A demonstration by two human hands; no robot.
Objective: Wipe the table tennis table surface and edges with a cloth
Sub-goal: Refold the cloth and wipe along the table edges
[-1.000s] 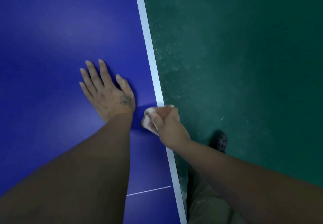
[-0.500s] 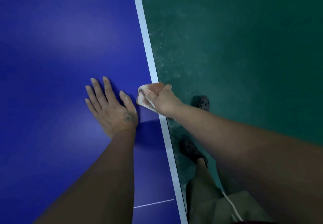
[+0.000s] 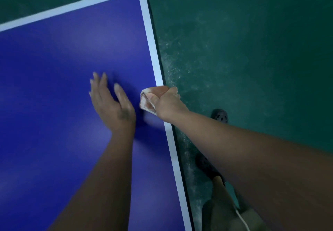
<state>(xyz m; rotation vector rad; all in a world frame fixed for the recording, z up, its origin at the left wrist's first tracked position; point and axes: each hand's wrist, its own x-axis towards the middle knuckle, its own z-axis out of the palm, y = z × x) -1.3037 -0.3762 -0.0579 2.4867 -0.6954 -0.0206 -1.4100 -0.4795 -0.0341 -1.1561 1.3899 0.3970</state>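
Head view: the bunched whitish cloth [image 3: 148,102] is gripped in the right hand's [image 3: 166,102] curled fingers, bulging out on the thumb side over the white edge stripe [image 3: 156,59] of the blue surface [image 3: 54,86]. Just left of it, the left hand [image 3: 110,102] is spread with straight fingers over the blue; contact is blurred. Right of the right hand lies green floor [image 3: 252,50].

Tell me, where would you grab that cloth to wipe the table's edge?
Take the cloth by its bunched middle, coming in from outside the table. It lies wadded on the white border at the rim, so a thumb on top with fingers curled over the edge, as the right hand grips it, probably keeps it pressed there.
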